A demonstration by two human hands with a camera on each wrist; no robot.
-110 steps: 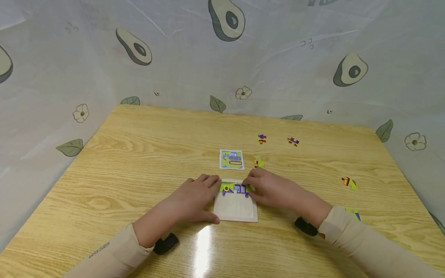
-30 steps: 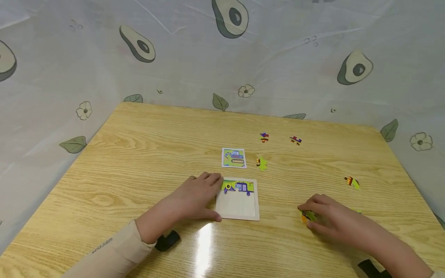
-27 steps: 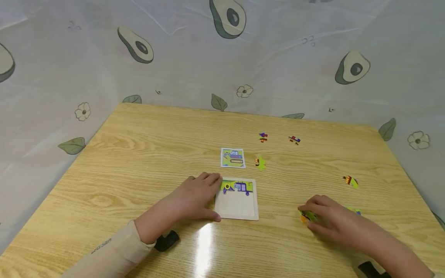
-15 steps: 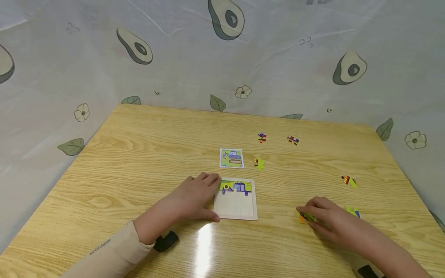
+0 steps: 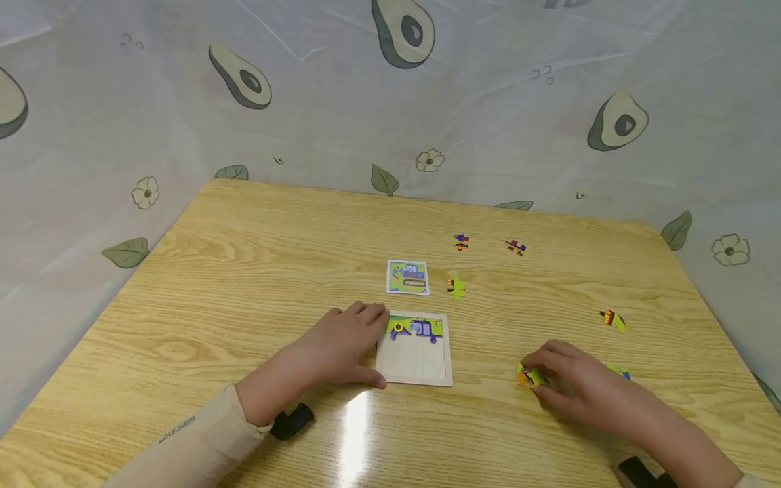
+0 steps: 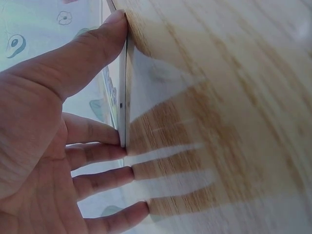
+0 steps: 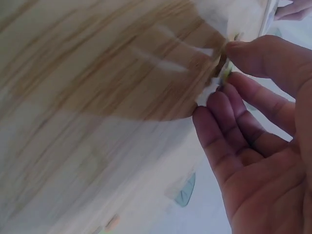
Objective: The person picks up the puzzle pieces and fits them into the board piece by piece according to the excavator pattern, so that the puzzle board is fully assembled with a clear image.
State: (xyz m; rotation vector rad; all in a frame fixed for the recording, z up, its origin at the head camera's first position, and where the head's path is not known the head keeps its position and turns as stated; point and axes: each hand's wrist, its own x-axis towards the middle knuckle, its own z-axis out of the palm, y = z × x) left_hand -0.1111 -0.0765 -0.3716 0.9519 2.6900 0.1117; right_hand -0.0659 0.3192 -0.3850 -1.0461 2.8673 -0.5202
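One puzzle piece (image 5: 528,375) juts from the pinching right fingers (image 5: 545,358), outstretched left fingers (image 5: 369,317) touching the tray (image 5: 413,362).

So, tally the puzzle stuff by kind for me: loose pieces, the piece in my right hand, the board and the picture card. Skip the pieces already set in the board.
Loose puzzle pieces: 5
Held puzzle piece, in the right hand: 1
Puzzle board: 1
Picture card: 1
Total: 8
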